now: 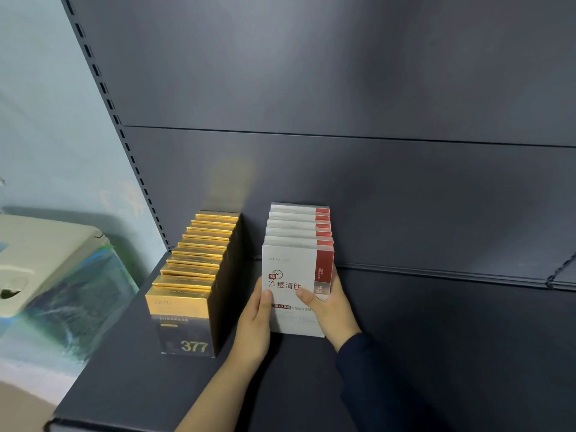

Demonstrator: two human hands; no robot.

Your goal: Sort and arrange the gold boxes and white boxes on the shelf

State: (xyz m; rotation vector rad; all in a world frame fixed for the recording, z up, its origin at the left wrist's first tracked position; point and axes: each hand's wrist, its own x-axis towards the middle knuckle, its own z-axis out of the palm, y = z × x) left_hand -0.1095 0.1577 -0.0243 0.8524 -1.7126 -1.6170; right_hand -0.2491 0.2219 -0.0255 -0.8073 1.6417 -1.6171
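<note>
Two rows of boxes on the grey shelf (pixel 436 353)
The gold boxes (pixel 196 263) stand upright one behind another at left, the front one marked 377. Near them at right, a gap between, the white boxes (pixel 296 227) with red side bands stand likewise, the front white box (pixel 293 266) upright, facing forward.

We see both hands on the front white box (pixel 293 275): left hand (pixel 255 322) and right hand (pixel 332 310) gripping its sides, thumbs on its face. The gold boxes (pixel 190 275) stand in a row near the shelf's (pixel 436 353) left edge.
</note>
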